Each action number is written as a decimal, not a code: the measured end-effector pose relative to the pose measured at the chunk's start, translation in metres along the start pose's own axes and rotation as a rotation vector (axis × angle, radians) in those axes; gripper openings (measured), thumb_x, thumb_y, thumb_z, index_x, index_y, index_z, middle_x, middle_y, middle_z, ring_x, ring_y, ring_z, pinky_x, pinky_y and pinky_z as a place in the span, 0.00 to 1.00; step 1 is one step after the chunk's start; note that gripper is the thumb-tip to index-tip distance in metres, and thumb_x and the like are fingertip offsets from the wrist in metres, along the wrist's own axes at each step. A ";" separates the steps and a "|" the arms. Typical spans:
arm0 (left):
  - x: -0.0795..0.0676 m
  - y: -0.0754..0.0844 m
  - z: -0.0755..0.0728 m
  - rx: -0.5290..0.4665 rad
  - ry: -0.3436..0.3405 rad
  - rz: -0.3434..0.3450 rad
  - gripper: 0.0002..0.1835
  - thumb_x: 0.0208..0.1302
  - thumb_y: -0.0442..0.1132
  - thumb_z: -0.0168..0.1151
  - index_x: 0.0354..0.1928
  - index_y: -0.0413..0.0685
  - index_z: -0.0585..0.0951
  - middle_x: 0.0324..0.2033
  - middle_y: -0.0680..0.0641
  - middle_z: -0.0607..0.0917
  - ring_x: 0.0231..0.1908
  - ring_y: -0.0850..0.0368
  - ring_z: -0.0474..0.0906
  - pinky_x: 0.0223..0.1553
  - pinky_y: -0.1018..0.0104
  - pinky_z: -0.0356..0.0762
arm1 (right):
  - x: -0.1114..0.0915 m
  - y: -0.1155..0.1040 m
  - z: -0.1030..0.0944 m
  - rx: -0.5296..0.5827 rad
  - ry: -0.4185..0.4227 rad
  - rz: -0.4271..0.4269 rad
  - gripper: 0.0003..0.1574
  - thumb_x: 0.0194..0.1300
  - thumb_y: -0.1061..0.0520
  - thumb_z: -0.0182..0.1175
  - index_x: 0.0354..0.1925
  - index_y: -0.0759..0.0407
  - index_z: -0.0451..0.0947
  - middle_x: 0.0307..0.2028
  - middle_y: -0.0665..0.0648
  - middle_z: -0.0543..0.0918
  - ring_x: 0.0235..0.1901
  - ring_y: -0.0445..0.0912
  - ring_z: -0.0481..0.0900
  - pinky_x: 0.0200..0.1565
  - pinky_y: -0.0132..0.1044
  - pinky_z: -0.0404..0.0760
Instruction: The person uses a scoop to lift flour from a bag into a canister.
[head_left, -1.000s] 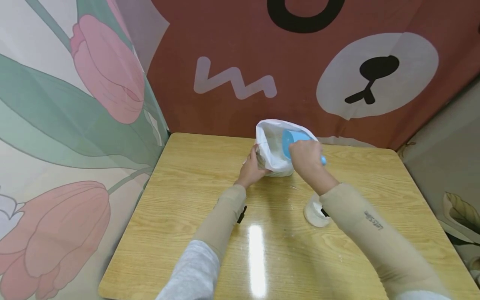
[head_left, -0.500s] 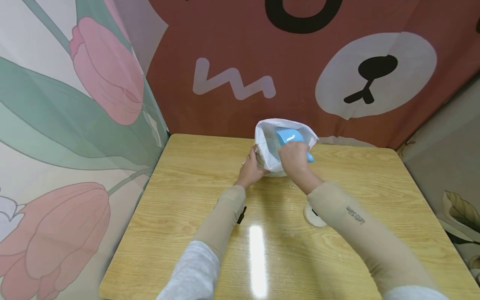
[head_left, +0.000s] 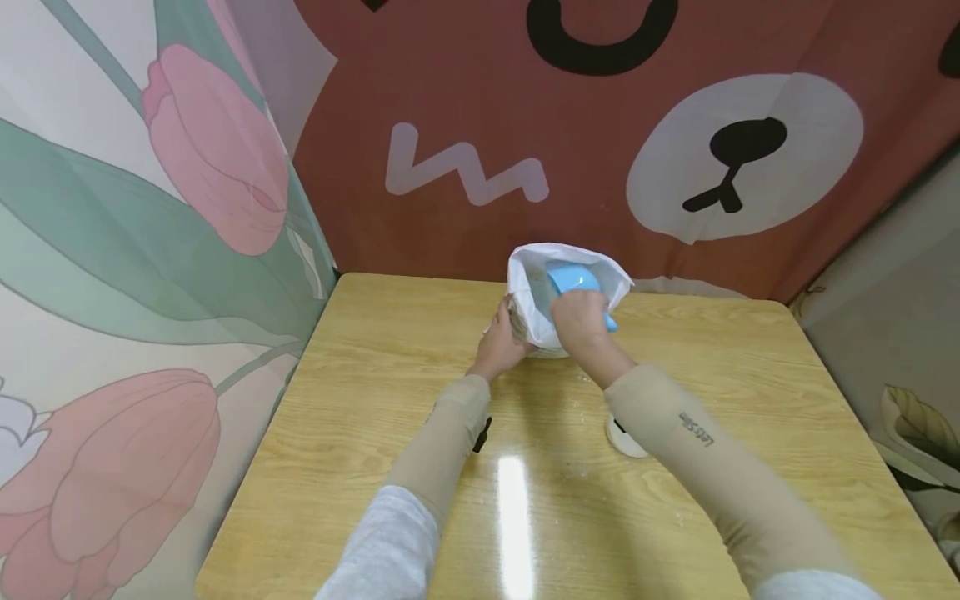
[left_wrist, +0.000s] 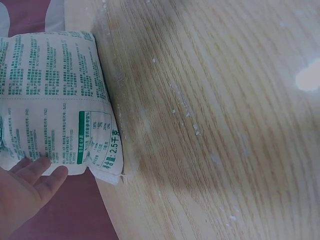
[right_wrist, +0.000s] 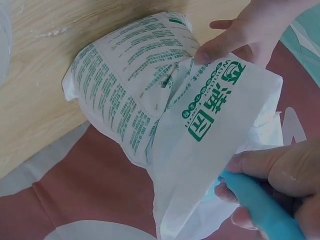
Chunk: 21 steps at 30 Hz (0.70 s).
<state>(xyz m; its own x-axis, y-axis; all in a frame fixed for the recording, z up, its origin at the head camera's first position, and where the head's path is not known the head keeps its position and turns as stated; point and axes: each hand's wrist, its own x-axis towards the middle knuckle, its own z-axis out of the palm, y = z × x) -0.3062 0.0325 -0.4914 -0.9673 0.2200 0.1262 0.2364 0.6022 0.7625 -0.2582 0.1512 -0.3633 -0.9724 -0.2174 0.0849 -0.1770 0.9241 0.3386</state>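
Note:
A white flour bag [head_left: 527, 312] with green print stands at the back of the table, its mouth wide and tilted toward me. My left hand [head_left: 501, 346] holds it by the left side; in the right wrist view the thumb presses on the printed face [right_wrist: 132, 75]. Inside the mouth is a light blue scoop [head_left: 573, 276], gripped by its handle in my right hand [head_left: 583, 321]. The right wrist view shows fingers and thumb curled round that blue handle [right_wrist: 262, 207]. The bag's front wall hides most of the scoop's cup there.
A round whitish tub [head_left: 625, 439] stands on the wooden table [head_left: 390, 400], partly covered by my right forearm. Specks of white powder [left_wrist: 187, 112] lie on the wood in front of the bag. A printed cloth [head_left: 450, 225] hangs right behind the table's far edge.
My right hand has moved left with the scoop, deeper into the bag's mouth. My right forearm now covers more of the tub. The left hand keeps its place on the bag.

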 end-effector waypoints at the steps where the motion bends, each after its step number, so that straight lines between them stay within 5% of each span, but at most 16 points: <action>1: 0.000 -0.001 0.000 0.000 0.001 0.002 0.54 0.45 0.46 0.70 0.68 0.54 0.44 0.59 0.40 0.65 0.53 0.46 0.67 0.49 0.52 0.68 | 0.000 -0.001 0.000 0.000 -0.005 0.001 0.10 0.57 0.64 0.53 0.25 0.60 0.80 0.23 0.59 0.79 0.23 0.50 0.75 0.20 0.41 0.70; 21: -0.002 -0.001 0.000 0.012 0.005 0.011 0.54 0.45 0.45 0.70 0.68 0.53 0.44 0.59 0.40 0.65 0.54 0.46 0.66 0.49 0.52 0.68 | 0.002 0.008 0.006 0.067 -0.006 -0.095 0.10 0.57 0.63 0.54 0.22 0.57 0.77 0.20 0.58 0.78 0.22 0.53 0.77 0.17 0.45 0.73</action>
<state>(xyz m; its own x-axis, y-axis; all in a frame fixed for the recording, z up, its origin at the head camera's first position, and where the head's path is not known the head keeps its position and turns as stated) -0.3047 0.0319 -0.4925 -0.9651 0.2227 0.1377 0.2480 0.6092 0.7532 -0.2623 0.1598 -0.3658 -0.9517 -0.3030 0.0498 -0.2777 0.9185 0.2813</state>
